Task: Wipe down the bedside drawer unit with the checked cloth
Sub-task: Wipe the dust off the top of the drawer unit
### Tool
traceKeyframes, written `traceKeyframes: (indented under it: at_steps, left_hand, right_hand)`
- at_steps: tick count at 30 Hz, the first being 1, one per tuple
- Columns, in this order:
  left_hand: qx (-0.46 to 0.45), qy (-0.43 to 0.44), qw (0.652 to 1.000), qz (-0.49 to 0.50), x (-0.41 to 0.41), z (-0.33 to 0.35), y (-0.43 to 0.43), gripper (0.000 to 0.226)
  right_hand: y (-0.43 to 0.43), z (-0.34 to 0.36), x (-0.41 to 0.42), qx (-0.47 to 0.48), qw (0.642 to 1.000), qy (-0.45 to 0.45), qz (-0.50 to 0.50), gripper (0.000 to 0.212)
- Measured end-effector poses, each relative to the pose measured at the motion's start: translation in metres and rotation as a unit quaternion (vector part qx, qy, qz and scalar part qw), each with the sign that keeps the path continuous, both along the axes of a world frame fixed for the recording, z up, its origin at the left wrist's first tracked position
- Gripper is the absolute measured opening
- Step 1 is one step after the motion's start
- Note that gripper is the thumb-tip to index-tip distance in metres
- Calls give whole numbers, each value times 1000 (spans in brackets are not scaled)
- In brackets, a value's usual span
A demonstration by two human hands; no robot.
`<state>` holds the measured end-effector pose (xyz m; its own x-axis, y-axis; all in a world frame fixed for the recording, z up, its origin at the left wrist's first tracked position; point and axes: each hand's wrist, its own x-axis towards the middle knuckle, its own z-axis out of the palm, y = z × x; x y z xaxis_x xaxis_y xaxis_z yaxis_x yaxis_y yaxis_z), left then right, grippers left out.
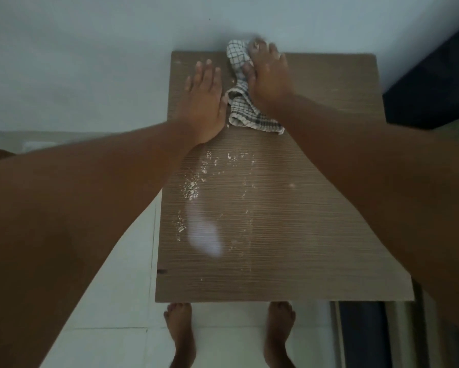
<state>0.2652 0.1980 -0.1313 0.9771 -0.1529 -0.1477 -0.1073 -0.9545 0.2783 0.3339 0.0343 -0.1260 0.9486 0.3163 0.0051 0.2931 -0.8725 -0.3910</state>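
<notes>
Crumbs [189, 188] of white powder lie scattered over the near and middle part of the drawer unit [289, 235], and the nearest risk is that a careless sweep pushes them off the front edge onto the tiled floor [111, 288], close to the bare feet [180, 330] below. A pale smear [204, 235] on the left side may only spread if the cloth passes over it dry. Farther up, the left hand [203, 102] lies flat and open on the surface, fingers together and pointing toward the wall [90, 62], holding nothing; it seems to steady the person's lean. Just beside it, touching, the checked cloth [243, 102] is bunched rather than spread, so it covers little per stroke. The right hand [268, 78] presses palm-down on the cloth, its grip curled over the fabric at the far edge, where the cloth could slip behind the unit.
</notes>
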Motion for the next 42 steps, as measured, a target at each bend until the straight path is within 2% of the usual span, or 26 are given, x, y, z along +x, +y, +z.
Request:
traceKeyframes:
  at_steps: [3,13,32,42]
  left_hand:
    - [11,3,1000,-9,9,-3,3,63]
    - [29,-2,999,-46,9,-8,13,59]
    - [58,-4,997,-48,-76,-10,1,63]
    - [79,12,995,-55,-117,-8,-3,67]
  right_hand:
    - [2,-6,8,-40,999,18,25,57]
    - [1,-11,1,-48,998,21,29,51]
    - [-17,-25,-130,3,996,-39,81,45]
    - [-28,-28,-201,-1,994,-28,106,48]
